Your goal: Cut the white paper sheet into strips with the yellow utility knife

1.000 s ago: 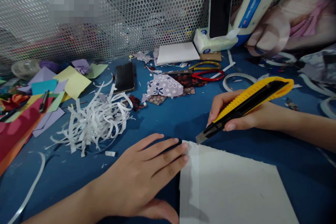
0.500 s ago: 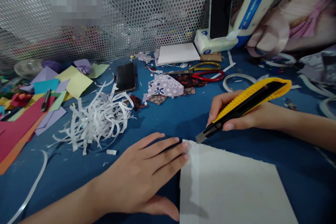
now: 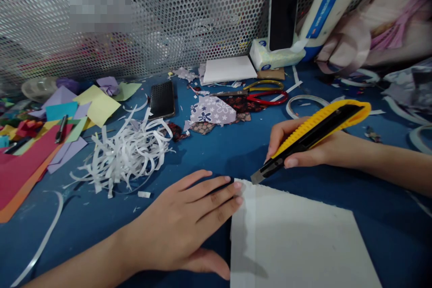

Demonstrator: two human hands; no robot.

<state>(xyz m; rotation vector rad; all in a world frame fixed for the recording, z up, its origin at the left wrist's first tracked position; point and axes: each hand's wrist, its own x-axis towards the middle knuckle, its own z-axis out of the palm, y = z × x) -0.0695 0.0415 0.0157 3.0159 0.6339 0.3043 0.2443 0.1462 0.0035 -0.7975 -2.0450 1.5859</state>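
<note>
Right hand grips cutter, blade at edge of white board; left hand, spread wide, touches its corner. No finished cut visible.

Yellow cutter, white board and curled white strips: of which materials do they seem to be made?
Yellow cutter: ridged body, probably plastic; the grey, dully shining blade is likely metal.
White board: matte, flat, rough-edged, perhaps cardboard or foam board.
Curled white strips: thin and loosely tangled, probably paper, possibly plastic.
</note>
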